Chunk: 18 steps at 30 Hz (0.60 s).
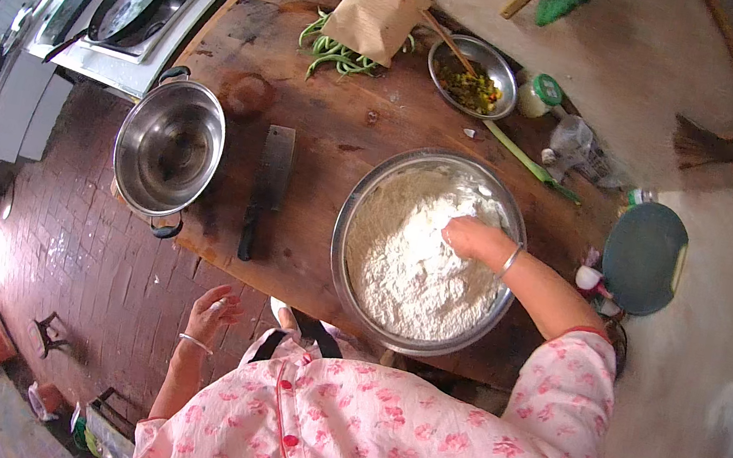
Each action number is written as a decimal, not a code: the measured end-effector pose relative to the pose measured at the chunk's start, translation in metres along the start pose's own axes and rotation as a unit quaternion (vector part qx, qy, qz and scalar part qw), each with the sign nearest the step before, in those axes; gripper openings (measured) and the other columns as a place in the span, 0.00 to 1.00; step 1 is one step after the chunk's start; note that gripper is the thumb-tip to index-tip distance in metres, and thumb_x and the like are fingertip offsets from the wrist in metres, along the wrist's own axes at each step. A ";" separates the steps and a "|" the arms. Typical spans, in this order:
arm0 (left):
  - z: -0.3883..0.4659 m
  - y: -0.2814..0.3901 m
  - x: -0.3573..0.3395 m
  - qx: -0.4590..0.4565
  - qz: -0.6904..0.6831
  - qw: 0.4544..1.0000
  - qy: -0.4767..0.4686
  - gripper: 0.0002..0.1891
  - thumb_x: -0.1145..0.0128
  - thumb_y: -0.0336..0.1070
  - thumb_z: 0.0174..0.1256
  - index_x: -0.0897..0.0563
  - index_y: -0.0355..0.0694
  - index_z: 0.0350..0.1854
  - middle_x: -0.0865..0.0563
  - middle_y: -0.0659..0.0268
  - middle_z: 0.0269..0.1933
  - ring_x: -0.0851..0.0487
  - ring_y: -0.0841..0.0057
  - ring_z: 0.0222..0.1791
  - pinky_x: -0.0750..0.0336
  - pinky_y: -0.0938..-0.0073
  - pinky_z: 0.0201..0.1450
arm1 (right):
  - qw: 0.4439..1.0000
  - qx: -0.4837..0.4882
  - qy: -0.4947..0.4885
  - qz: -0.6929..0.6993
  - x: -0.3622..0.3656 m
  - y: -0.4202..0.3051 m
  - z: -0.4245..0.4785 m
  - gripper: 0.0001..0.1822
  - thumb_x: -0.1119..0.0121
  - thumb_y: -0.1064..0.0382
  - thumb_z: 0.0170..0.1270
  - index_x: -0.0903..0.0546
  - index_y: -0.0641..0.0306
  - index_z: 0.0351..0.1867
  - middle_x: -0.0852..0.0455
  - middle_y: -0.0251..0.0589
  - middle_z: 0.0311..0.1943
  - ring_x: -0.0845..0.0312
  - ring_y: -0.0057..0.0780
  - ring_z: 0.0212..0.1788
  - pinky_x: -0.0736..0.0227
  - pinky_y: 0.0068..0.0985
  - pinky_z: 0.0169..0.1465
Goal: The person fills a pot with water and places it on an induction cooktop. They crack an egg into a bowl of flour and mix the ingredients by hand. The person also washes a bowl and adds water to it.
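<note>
My right hand (468, 237) is dipped in white flour (418, 265) heaped inside a wide stainless steel bowl (341, 268). The flour hides its fingertips, so I cannot see whether they grip any of it. Off the near edge of the wooden table (325, 173), my left hand (216, 309) hangs over the tiled floor, fingers loosely apart, holding nothing. Nearest to it on the table is a cleaver (274, 172) with a dark handle. A two-handled steel pot (170, 143), with what looks like a little liquid in it, stands at the table's left end.
Green beans (335, 57) lie under a brown paper bag (377, 14) at the back. Beside them are a steel bowl (435, 79) of chopped vegetables with chopsticks, a green-lidded jar (543, 95) and a leek (523, 156). A frying pan (130, 5) rests on the stove at upper left.
</note>
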<state>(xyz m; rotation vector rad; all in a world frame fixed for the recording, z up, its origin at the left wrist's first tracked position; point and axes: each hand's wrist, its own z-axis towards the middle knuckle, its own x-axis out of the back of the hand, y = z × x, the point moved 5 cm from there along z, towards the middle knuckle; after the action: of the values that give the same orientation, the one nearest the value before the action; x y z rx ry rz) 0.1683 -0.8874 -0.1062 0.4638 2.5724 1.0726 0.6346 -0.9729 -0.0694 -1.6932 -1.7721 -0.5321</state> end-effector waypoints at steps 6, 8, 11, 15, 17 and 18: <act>0.001 -0.035 0.030 0.039 -0.004 0.999 0.008 0.19 0.48 0.36 0.59 0.31 0.35 0.51 0.18 0.58 0.38 0.18 0.68 0.34 0.23 0.72 0.33 | 0.990 0.113 0.075 -0.036 0.014 -0.087 -0.038 0.04 0.47 0.69 0.43 0.21 0.65 0.17 0.20 0.48 0.21 0.22 0.41 0.27 0.27 0.33 0.29; 0.000 -0.044 0.039 0.039 -0.009 0.999 0.010 0.19 0.48 0.36 0.59 0.30 0.34 0.51 0.18 0.58 0.38 0.17 0.68 0.33 0.22 0.72 0.32 | 0.982 0.162 0.090 -0.036 0.008 -0.114 -0.026 0.06 0.48 0.67 0.44 0.21 0.65 0.17 0.20 0.48 0.19 0.22 0.41 0.26 0.27 0.34 0.29; -0.004 -0.052 0.057 0.037 -0.021 0.999 0.020 0.19 0.48 0.36 0.59 0.30 0.34 0.51 0.19 0.57 0.38 0.17 0.69 0.32 0.22 0.73 0.31 | 0.992 0.114 0.052 -0.010 -0.015 -0.136 0.014 0.06 0.48 0.67 0.44 0.20 0.62 0.17 0.19 0.45 0.20 0.22 0.40 0.27 0.28 0.34 0.29; -0.015 -0.062 0.084 0.038 -0.051 0.997 0.043 0.19 0.47 0.38 0.59 0.30 0.35 0.52 0.19 0.58 0.39 0.18 0.70 0.32 0.23 0.76 0.29 | 0.981 0.084 0.004 -0.175 -0.052 -0.136 0.067 0.09 0.49 0.63 0.49 0.18 0.60 0.22 0.18 0.40 0.23 0.21 0.35 0.28 0.27 0.31 0.32; -0.025 -0.071 0.096 0.050 -0.053 0.995 0.063 0.19 0.47 0.37 0.59 0.30 0.35 0.52 0.19 0.58 0.39 0.18 0.70 0.32 0.23 0.76 0.29 | 0.968 0.099 -0.051 -0.226 -0.067 -0.131 0.086 0.09 0.48 0.65 0.48 0.16 0.55 0.27 0.16 0.34 0.29 0.21 0.30 0.33 0.27 0.28 0.32; -0.029 -0.075 0.103 0.054 -0.055 0.994 0.073 0.19 0.47 0.37 0.59 0.30 0.35 0.52 0.19 0.58 0.39 0.18 0.70 0.32 0.23 0.76 0.29 | 0.968 0.091 -0.036 -0.232 -0.065 -0.127 0.092 0.09 0.48 0.65 0.48 0.16 0.54 0.28 0.16 0.33 0.30 0.21 0.29 0.34 0.28 0.27 0.32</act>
<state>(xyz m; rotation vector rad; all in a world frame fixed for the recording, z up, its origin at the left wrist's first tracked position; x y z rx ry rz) 0.0513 -0.9138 -0.1577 0.2755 2.7585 0.9658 0.4932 -0.9713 -0.1638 -1.1851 -2.2108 -0.4882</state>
